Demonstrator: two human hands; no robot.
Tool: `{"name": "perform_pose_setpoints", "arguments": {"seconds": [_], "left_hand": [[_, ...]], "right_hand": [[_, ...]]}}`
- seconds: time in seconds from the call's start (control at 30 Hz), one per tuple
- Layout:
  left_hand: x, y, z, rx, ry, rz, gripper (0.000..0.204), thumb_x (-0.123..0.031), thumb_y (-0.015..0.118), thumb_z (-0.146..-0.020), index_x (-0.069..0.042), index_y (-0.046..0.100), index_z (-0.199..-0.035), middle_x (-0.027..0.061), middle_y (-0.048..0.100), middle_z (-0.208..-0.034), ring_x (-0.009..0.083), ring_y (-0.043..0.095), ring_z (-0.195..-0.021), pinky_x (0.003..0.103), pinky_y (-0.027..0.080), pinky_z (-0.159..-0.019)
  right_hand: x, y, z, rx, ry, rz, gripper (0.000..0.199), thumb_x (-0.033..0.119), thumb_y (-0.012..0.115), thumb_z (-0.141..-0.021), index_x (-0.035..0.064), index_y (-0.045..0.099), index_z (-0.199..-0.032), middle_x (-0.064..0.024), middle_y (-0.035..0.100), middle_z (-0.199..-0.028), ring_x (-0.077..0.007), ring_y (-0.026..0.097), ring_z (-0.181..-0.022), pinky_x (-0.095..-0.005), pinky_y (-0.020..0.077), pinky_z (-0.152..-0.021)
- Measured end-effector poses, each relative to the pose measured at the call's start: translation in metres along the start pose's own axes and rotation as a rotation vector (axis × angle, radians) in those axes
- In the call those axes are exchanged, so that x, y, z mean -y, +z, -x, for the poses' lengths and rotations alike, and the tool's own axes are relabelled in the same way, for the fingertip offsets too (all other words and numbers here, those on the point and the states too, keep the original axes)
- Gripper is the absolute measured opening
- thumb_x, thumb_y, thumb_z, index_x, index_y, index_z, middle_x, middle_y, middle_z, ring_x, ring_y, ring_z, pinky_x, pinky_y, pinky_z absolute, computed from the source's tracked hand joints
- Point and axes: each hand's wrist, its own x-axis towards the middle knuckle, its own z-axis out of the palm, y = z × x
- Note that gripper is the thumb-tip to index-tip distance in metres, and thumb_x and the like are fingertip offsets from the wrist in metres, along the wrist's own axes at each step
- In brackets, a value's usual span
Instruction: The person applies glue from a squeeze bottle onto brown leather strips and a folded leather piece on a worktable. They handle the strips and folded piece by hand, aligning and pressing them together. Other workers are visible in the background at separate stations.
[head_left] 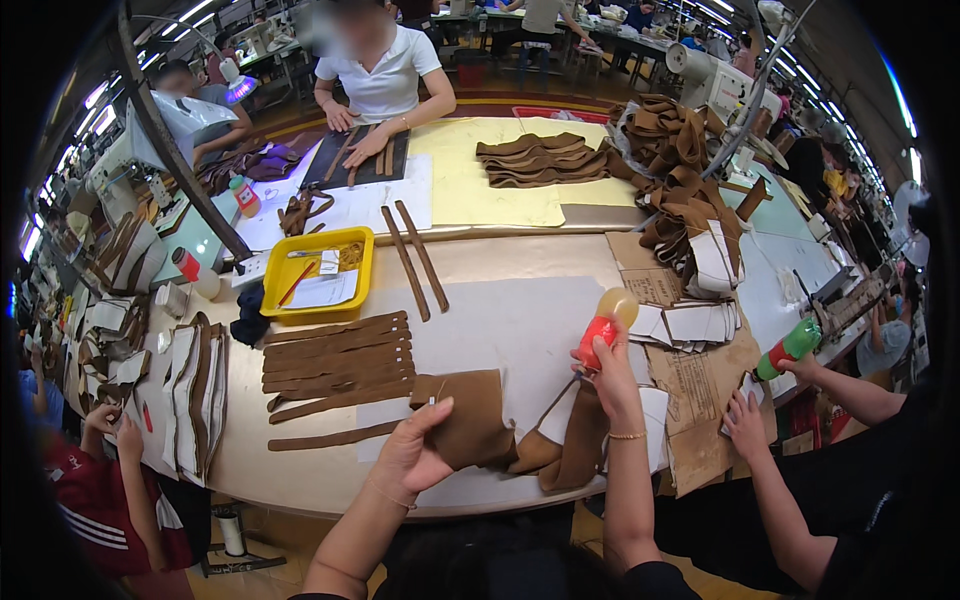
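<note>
My left hand [412, 448] grips the near-left edge of a brown fabric piece [468, 415], thumb on top, at the table's front. That piece trails to the right into a folded, curving brown band [574, 450]. In my right hand [616, 385] is a squeeze bottle [603, 330] with a red band and a yellowish body, tilted with its rounded end up; its lower tip is close above a thin brown strip. To the left of the fabric lie several brown strips [340, 360] side by side. Two longer strips [418, 265] rest farther back.
A yellow tray [268, 300] holds a pencil, papers and rubber bands. At the right, a co-worker's hand grips a green bottle [795, 345] by a cardboard sheet [690, 410]. Another person works across the table on a dark mat [365, 165]. Brown bands [690, 210] are heaped at back right.
</note>
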Motion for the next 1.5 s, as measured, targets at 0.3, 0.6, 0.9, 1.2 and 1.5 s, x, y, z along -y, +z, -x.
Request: {"name": "perform_pose_setpoints", "arguments": {"seconds": [0.3,0.6,0.9,1.2,1.5], "left_hand": [[0.005,0.023,0.017,-0.043,0.105,-0.660,0.053,-0.007,0.075,-0.076,0.001,0.051,-0.124,0.0107,0.061,-0.114,0.0202,0.060,-0.104,0.034,0.049,-0.093],[0.006,0.035,0.033,0.020,0.122,-0.881,0.058,-0.012,0.076,-0.077,0.000,0.049,-0.127,0.0087,0.059,-0.116,0.0181,0.056,-0.109,0.032,0.045,-0.095],[0.016,0.036,0.033,0.026,0.086,-0.749,0.065,-0.011,0.075,-0.076,0.000,0.044,-0.131,0.0085,0.056,-0.117,0.0182,0.054,-0.110,0.033,0.044,-0.096],[0.018,0.033,0.037,-0.012,0.077,-0.812,0.076,-0.007,0.077,-0.067,0.002,0.042,-0.134,0.0099,0.057,-0.121,0.0196,0.055,-0.113,0.034,0.042,-0.099],[0.018,0.028,0.040,0.069,0.117,-0.891,0.066,-0.010,0.076,-0.079,-0.001,0.041,-0.134,0.0080,0.056,-0.121,0.0170,0.053,-0.114,0.033,0.043,-0.098]], "right_hand": [[0.059,0.033,0.062,0.163,-0.437,-0.165,0.114,0.023,0.080,-0.077,0.0239,-0.006,-0.152,-0.0173,0.048,-0.131,-0.0363,0.055,-0.117,-0.0435,0.0519,-0.092],[0.089,0.048,0.078,0.317,-0.412,-0.281,0.103,0.061,0.073,-0.070,0.0046,0.026,-0.143,-0.0137,0.051,-0.125,-0.0280,0.058,-0.111,-0.0468,0.0571,-0.087],[0.088,0.084,0.076,0.175,-0.526,-0.049,0.100,0.077,0.057,-0.073,-0.0013,0.040,-0.132,-0.0154,0.054,-0.122,-0.0207,0.058,-0.102,-0.0356,0.0489,-0.088],[0.078,0.094,0.066,0.187,-0.561,0.008,0.079,0.068,0.048,-0.088,0.0024,0.040,-0.132,-0.0123,0.055,-0.117,-0.0151,0.060,-0.092,-0.0299,0.0527,-0.076],[0.078,0.101,0.069,0.152,-0.506,-0.080,0.084,0.067,0.061,-0.081,-0.0028,0.044,-0.125,-0.0116,0.054,-0.112,-0.0181,0.056,-0.100,-0.0338,0.0477,-0.087]]}}
